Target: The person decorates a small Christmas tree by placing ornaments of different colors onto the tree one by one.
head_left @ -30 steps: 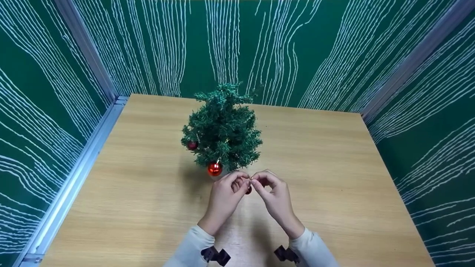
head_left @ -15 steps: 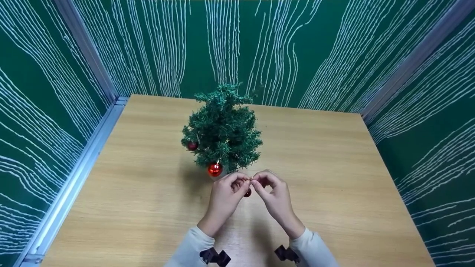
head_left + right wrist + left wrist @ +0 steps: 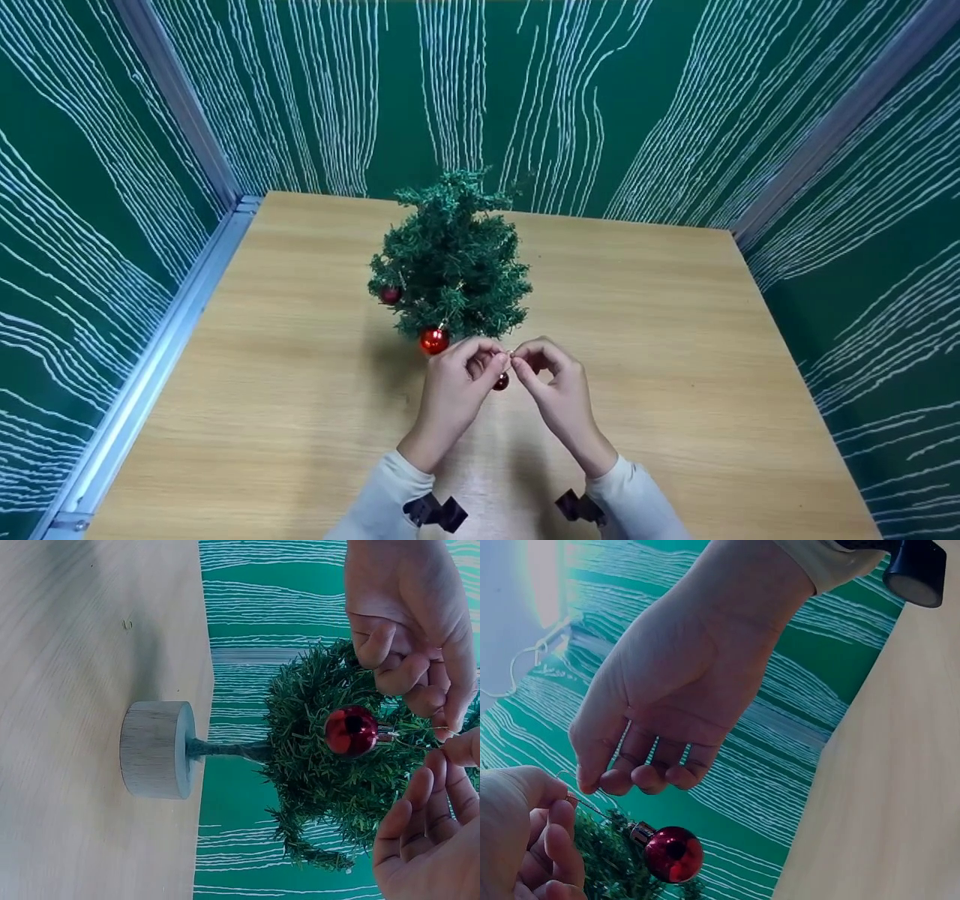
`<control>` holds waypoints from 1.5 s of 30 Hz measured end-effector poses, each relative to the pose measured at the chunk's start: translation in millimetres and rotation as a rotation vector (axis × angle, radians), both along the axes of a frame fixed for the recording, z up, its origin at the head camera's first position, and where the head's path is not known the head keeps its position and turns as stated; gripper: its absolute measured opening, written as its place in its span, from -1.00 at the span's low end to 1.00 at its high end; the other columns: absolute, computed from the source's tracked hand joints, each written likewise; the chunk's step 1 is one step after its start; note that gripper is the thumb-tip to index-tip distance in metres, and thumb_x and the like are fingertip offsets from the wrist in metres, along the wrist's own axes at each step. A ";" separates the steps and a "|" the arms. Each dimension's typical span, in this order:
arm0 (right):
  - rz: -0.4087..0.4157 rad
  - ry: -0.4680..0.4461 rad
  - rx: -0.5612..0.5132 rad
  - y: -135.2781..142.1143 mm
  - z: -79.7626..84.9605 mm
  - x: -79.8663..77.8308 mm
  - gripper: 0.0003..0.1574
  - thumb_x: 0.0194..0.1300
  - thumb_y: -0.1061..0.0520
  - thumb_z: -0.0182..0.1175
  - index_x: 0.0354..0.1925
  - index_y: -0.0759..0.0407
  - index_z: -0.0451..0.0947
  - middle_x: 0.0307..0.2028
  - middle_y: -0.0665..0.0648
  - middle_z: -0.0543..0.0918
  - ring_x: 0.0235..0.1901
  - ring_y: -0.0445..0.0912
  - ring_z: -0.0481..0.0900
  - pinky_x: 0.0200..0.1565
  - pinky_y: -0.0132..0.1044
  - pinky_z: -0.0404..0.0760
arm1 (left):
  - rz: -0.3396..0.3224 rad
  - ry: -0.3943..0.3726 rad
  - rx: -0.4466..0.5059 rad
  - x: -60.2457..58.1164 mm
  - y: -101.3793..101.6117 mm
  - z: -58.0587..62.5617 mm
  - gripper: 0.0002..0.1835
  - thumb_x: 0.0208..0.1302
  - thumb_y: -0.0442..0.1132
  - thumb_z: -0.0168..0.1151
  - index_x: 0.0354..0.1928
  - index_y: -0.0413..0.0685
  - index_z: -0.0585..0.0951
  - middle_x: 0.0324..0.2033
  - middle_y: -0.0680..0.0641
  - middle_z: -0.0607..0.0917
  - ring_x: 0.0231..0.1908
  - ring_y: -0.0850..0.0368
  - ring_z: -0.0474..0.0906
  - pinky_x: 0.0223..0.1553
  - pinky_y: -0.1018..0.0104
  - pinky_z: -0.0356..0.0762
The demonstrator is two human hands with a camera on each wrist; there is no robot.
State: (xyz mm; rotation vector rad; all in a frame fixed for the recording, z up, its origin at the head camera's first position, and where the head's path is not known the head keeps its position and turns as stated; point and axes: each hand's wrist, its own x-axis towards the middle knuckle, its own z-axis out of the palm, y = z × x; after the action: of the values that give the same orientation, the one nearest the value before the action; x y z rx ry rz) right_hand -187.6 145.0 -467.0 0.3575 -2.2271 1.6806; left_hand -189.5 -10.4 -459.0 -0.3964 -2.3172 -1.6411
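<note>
A dark red shiny Christmas bauble [image 3: 500, 382] hangs on a thin gold string below the two hands, in front of the small artificial Christmas tree [image 3: 454, 259]. My left hand [image 3: 454, 390] pinches the string between thumb and forefinger. Close beside it, the fingertips of my right hand [image 3: 559, 394] pinch the string's end. The left wrist view has the bauble [image 3: 673, 853] on its silver cap, with the left hand [image 3: 517, 836] and right hand [image 3: 679, 667] meeting at the string. Fingers partly hide the string's loop.
A bright red bauble [image 3: 434, 340] and a darker one [image 3: 390, 294] hang on the tree's left side. The tree stands on a round whitish base [image 3: 156, 750]. A tiny gold loop [image 3: 127, 624] lies on the wooden table [image 3: 675, 337]. Green white-lined walls [image 3: 675, 90] enclose the table.
Both hands have risen slightly toward the tree, still together, and the hanging bauble has moved up a little with them. The tree and its baubles stay in place.
</note>
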 end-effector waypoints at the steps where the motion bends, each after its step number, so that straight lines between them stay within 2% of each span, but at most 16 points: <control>1: -0.002 0.003 0.000 0.1 0.7 -0.6 -0.96 0.23 0.34 0.31 -0.33 0.30 0.60 -0.41 0.03 0.61 -0.43 -0.23 0.50 -0.32 -0.42 0.49 | 0.001 0.011 0.003 -0.5 0.2 1.1 -0.94 0.26 -0.22 0.34 -0.29 -0.03 0.68 -0.48 0.09 0.63 -0.50 0.31 0.48 -0.45 0.46 0.52; 6: -0.009 0.000 0.000 0.5 4.9 -4.4 -0.96 0.24 0.33 0.30 -0.32 0.29 0.60 -0.42 0.05 0.62 -0.43 -0.22 0.51 -0.32 -0.42 0.49 | -0.002 0.050 0.022 -3.9 1.6 4.7 -0.95 0.27 -0.25 0.33 -0.29 -0.07 0.67 -0.48 0.07 0.64 -0.51 0.30 0.50 -0.45 0.45 0.54; 9: -0.018 -0.015 0.008 -0.7 10.8 -6.4 -0.95 0.24 0.35 0.29 -0.33 0.35 0.59 -0.43 0.07 0.61 -0.44 -0.23 0.49 -0.32 -0.42 0.49 | 0.002 0.047 0.028 -6.0 2.2 7.0 -0.95 0.28 -0.26 0.32 -0.28 -0.07 0.67 -0.47 0.07 0.64 -0.50 0.30 0.51 -0.44 0.44 0.55; 17: -0.020 -0.027 0.031 -10.6 45.6 -3.1 -0.94 0.25 0.39 0.24 -0.37 0.40 0.56 -0.44 0.14 0.61 -0.44 -0.27 0.46 -0.32 -0.42 0.47 | 0.066 0.070 0.015 -11.3 1.6 15.9 -0.96 0.26 -0.26 0.33 -0.32 -0.07 0.67 -0.51 0.07 0.63 -0.52 0.30 0.50 -0.46 0.45 0.53; 27: -0.040 -0.027 0.001 -14.5 49.6 -12.0 -0.97 0.24 0.41 0.22 -0.33 0.44 0.58 -0.44 0.11 0.61 -0.43 -0.26 0.47 -0.31 -0.41 0.47 | 0.126 0.042 0.001 -17.7 1.2 25.4 -0.96 0.28 -0.23 0.32 -0.29 -0.01 0.65 -0.51 0.10 0.62 -0.56 0.32 0.46 -0.50 0.44 0.49; 35: -0.072 -0.006 0.039 -14.0 48.7 -20.3 -0.95 0.23 0.40 0.22 -0.33 0.44 0.60 -0.44 0.23 0.65 -0.45 -0.25 0.47 -0.32 -0.44 0.47 | 0.215 0.177 -0.161 -20.4 5.5 24.6 -0.95 0.32 -0.24 0.29 -0.26 -0.05 0.64 -0.47 0.09 0.62 -0.47 0.29 0.52 -0.42 0.49 0.51; 42: -0.096 -0.004 0.073 -14.4 47.6 -25.1 -0.96 0.22 0.38 0.24 -0.34 0.39 0.62 -0.46 0.21 0.65 -0.47 -0.23 0.45 -0.35 -0.45 0.44 | 0.314 0.286 -0.347 -19.4 6.0 24.5 -0.93 0.34 -0.21 0.26 -0.22 -0.03 0.63 -0.44 0.05 0.66 -0.48 0.26 0.57 -0.44 0.45 0.57; 45: -0.109 0.011 0.089 -15.2 45.8 -26.0 -0.96 0.23 0.36 0.25 -0.35 0.39 0.63 -0.49 0.19 0.64 -0.51 -0.26 0.42 -0.40 -0.48 0.40 | 0.338 0.312 -0.389 -19.7 6.5 23.9 -0.93 0.34 -0.21 0.25 -0.21 -0.03 0.63 -0.45 0.04 0.68 -0.49 0.24 0.59 -0.46 0.40 0.59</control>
State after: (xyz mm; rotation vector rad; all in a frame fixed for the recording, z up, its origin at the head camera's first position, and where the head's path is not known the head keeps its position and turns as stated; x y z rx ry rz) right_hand -213.6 129.8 -421.2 0.2609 -2.2744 1.5245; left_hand -209.2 -3.8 -435.1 -0.2914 -2.2974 -0.9043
